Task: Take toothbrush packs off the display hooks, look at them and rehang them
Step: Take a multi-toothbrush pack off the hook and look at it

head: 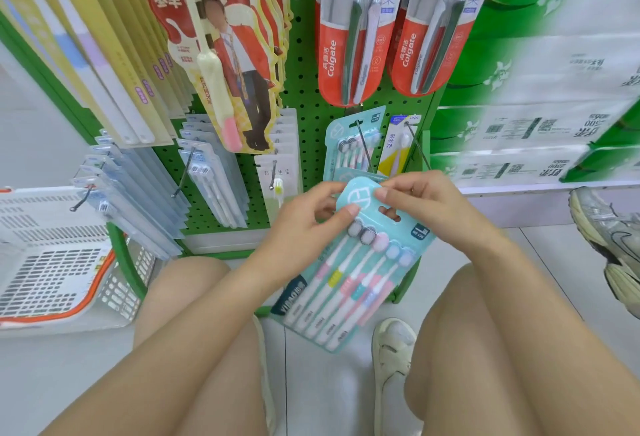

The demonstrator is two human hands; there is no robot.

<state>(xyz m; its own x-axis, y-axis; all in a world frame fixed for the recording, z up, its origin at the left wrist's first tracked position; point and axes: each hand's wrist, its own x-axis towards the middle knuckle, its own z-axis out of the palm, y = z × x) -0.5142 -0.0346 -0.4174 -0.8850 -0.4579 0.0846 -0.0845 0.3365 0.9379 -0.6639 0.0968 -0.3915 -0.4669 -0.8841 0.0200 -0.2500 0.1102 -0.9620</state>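
Knees (194, 283) before green pegboard (304, 96)

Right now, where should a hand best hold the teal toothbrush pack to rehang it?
Pinch the teal toothbrush pack by the flat card header, either side of its hang slot, coming from the two side edges as the left hand and right hand do. That probably keeps the slot clear for the hook.

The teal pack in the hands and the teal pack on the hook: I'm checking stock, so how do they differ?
The held pack is off the display, gripped at its top by the left hand and right hand; the hung pack sits on its hook. The held pack lies tilted, the hung one upright. Both are teal multi-brush packs.
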